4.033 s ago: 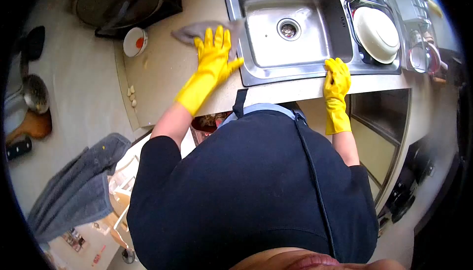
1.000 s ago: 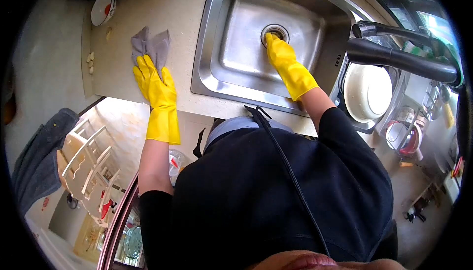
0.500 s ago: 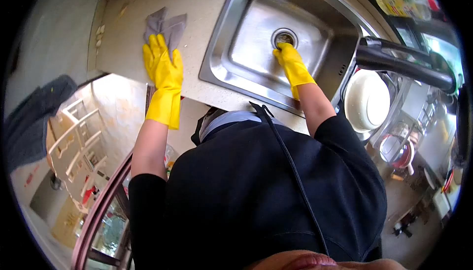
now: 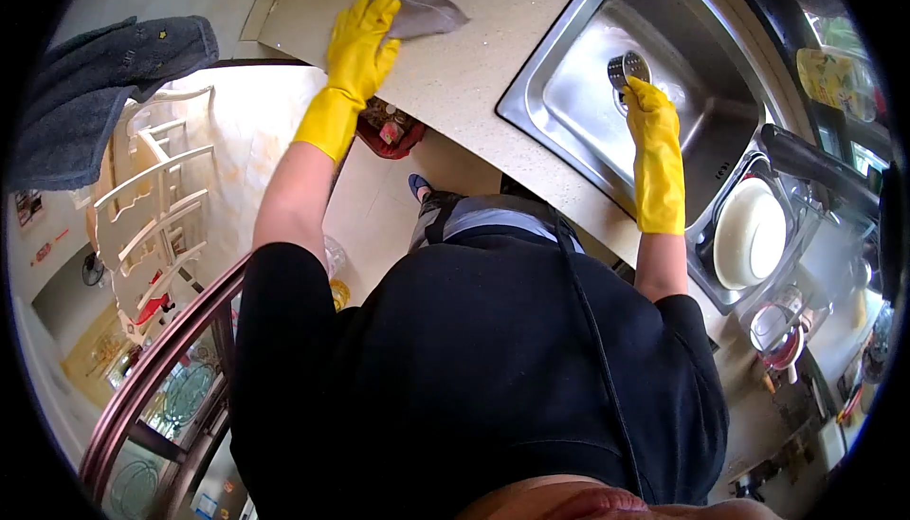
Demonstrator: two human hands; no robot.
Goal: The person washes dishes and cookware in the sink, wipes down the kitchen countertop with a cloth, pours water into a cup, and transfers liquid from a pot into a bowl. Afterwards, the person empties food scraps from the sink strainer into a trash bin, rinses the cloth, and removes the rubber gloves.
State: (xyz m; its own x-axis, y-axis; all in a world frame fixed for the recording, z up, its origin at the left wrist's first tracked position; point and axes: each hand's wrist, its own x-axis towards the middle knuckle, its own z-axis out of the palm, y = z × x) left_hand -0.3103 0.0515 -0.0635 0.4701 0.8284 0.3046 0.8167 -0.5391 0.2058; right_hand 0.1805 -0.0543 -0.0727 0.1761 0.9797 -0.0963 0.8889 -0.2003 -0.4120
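Both my hands wear yellow rubber gloves. My right hand [image 4: 656, 141] is closed on a perforated metal sink strainer [image 4: 626, 69], held tilted above the drain of the stainless steel sink [image 4: 533, 93]. The drain opening is partly hidden behind the strainer and glove. My left hand [image 4: 362, 51] lies on the pale countertop [image 4: 474, 70] near its edge, fingers stretched out. Its fingertips meet a crumpled thin grey sheet [image 4: 425, 6], perhaps a bag or cloth; I cannot tell which.
A black faucet [image 4: 820, 155] reaches in from the right. Beside the sink, a white bowl [image 4: 749, 234] leans in a rack. Below the counter sits a red container [image 4: 391, 131] with things inside. A dark towel [image 4: 90, 117] hangs at the left, above a white chair [image 4: 156, 198].
My right hand has lifted the strainer out of the drain. The view has turned and shifted, so the counter and sink appear further right. My left hand stays by the grey sheet.
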